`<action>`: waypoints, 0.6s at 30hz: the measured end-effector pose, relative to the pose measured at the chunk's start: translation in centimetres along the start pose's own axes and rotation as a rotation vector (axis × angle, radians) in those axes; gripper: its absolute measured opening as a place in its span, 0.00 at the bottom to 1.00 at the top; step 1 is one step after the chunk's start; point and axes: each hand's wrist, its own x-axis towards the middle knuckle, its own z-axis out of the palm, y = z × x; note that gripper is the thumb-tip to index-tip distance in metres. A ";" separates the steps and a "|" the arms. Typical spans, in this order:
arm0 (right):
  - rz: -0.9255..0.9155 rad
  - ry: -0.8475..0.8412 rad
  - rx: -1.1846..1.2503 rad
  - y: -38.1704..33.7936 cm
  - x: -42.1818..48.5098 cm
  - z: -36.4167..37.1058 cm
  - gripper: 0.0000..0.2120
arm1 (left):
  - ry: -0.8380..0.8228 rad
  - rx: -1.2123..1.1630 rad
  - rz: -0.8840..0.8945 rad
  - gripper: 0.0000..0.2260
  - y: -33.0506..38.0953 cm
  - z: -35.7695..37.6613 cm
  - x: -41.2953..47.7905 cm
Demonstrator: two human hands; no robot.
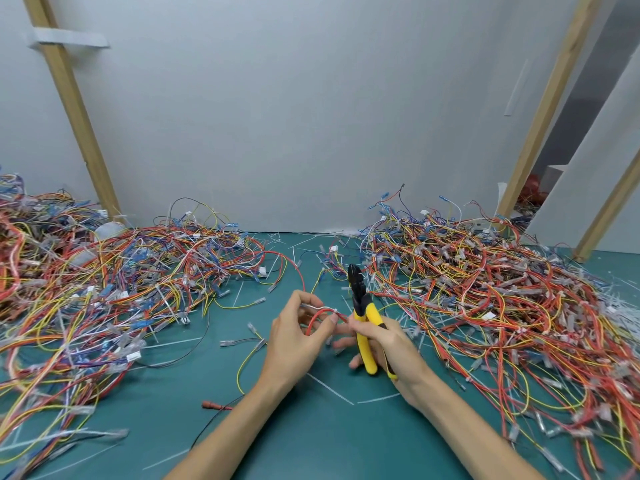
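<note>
My left hand [300, 336] pinches a red wire [316, 318] bent into a loop, held just above the green mat [277, 427] at the centre. My right hand [388, 344] grips yellow-handled cutting pliers [362, 323] upright, black jaws pointing away from me, and its fingertips also touch the end of the red wire. The two hands are almost touching. The wire trails off towards the back between the piles.
A big tangle of coloured wires [104, 289] lies on the left, another pile of wires [502, 306] on the right. Loose white cable ties [332, 389], a yellow wire [242, 368] and a red connector [216, 406] lie near my arms. Wooden posts [69, 109] lean on the grey wall.
</note>
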 end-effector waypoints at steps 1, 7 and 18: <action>-0.009 0.008 0.024 0.0 0.0 0.0 0.20 | 0.003 0.009 0.005 0.07 0.0 0.0 0.0; -0.069 0.077 0.246 -0.2 0.3 -0.7 0.17 | -0.165 0.137 0.017 0.01 0.1 -0.4 0.1; -0.061 0.137 0.412 -0.5 0.7 -2.3 0.08 | -0.805 -0.070 -0.425 0.18 2.8 -4.3 0.9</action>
